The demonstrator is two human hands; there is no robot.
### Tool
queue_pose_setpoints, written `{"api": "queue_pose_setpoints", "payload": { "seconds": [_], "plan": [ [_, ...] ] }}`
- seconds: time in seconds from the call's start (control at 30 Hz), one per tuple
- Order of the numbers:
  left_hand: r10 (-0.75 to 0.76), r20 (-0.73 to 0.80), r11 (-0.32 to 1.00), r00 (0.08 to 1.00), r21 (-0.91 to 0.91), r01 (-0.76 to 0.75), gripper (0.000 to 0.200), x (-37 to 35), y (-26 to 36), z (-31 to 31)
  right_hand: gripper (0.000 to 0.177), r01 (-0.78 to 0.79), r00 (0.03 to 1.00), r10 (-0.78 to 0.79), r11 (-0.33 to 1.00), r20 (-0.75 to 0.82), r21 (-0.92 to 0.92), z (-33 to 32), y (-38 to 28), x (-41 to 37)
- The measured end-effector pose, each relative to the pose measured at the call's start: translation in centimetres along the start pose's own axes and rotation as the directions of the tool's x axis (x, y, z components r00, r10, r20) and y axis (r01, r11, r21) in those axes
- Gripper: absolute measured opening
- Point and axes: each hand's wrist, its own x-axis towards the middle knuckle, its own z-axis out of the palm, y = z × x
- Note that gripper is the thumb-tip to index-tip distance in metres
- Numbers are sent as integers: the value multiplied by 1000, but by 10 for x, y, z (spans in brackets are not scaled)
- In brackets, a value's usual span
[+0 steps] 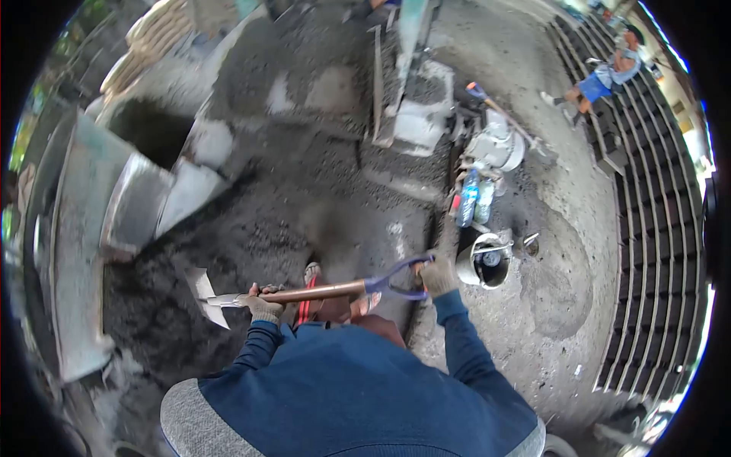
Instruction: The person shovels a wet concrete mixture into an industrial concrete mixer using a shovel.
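A shovel with a wooden shaft [327, 291] lies almost level across the front of my body. My gloved left hand [265, 305] is wrapped round the shaft's lower end, close to the metal socket. Beyond it on the left, the pale metal blade [207, 295] hangs over dark, loose material [167, 327]. My gloved right hand [438, 276] is closed on the blue D-shaped handle at the other end. Just right of that hand stands a white bucket [466, 268] with something inside it.
Plastic bottles [467, 199] stand beyond the bucket, near another shovel [506, 118]. Metal sheets and a chute-like opening [145, 137] flank the left. A person [605, 76] sits on stacked dark blocks [647, 228] at right. A low ledge [430, 251] edges the pit.
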Motion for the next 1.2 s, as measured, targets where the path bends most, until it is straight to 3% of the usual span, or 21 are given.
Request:
{"api": "queue_pose_setpoints", "payload": {
  "seconds": [0.13, 0.27, 0.37, 0.47, 0.5, 0.53, 0.6, 0.67, 0.73, 0.83, 0.87, 0.93, 0.97, 1.0, 1.07, 1.1, 1.13, 1.17, 1.2],
  "plan": [
    [58, -87, 975, 995, -208, -75, 33, -34, 8, -111, 10, -123, 962, 117, 992, 249, 9, 31, 26, 18],
    [140, -226, 934, 964, -294, -204, 34, -72, -3, -199, 12, -57, 907, 96, 993, 410, -106, 53, 54, 7],
    [164, -234, 898, 958, -368, -243, 34, -95, -16, -263, 16, -8, 863, 117, 976, 491, -218, 61, 44, -21],
    [170, -341, 875, 925, -380, -301, 36, -118, -31, -311, 15, 311, 820, -144, 924, 553, -221, 65, 37, -60],
    [168, -344, 868, 924, -392, -304, 37, -127, -36, -326, 19, 281, 815, -63, 912, 576, -298, 61, 24, -77],
    [185, -347, 879, 919, -360, -313, 37, -136, -43, -339, 20, 291, 795, -64, 913, 604, -286, 57, 14, -96],
    [148, -331, 824, 932, -480, -302, 38, -153, -52, -359, 22, 328, 742, -91, 913, 664, -242, 52, -4, -125],
    [182, -344, 829, 921, -450, -331, 32, -166, -62, -365, 30, 52, 665, 163, 963, 728, -264, 50, -43, -150],
    [200, -324, 871, 925, -374, -319, 30, -175, -73, -356, 40, 98, 479, 59, 988, 876, -120, 55, -78, -168],
    [153, -162, 867, 975, -452, -211, 24, -175, -85, -333, 58, -89, 180, -41, 994, 983, 57, 82, -74, -160],
    [185, -74, 861, 980, -469, -198, 22, -166, -88, -334, 58, -310, 160, 62, 951, 985, -9, 99, -78, -168],
    [229, -60, 911, 972, -338, -235, 21, -194, -91, -284, 61, -300, 14, 198, 936, 980, -184, 145, -23, -143],
    [178, 159, 871, 971, -484, -81, 22, -196, -103, -273, 61, -215, 7, 383, 903, 924, -373, 163, 4, -134],
    [167, 382, 811, 909, -578, 94, 24, -193, -118, -261, 61, -121, 24, 549, 831, 836, -542, 180, 27, -127],
    [255, 275, 839, 927, -540, -71, 28, -178, -159, -235, 57, -204, 45, 802, 591, 595, -781, 203, 66, -131],
    [285, 215, 871, 934, -465, -159, 30, -170, -178, -222, 52, -526, -177, 855, 336, 487, -781, 218, 131, -113],
    [301, 147, 924, 942, -289, -250, 30, -173, -188, -202, 42, -662, -276, 804, 238, 527, -710, 217, 120, -123],
    [263, 303, 938, 916, -303, -169, 31, -193, -192, -189, 37, -555, -183, 823, 365, 538, -747, 223, 140, -113],
    [219, 452, 953, 865, -291, -89, 33, -213, -195, -176, 28, -607, -48, 803, 449, 594, -656, 225, 159, -111]
  ]
}}
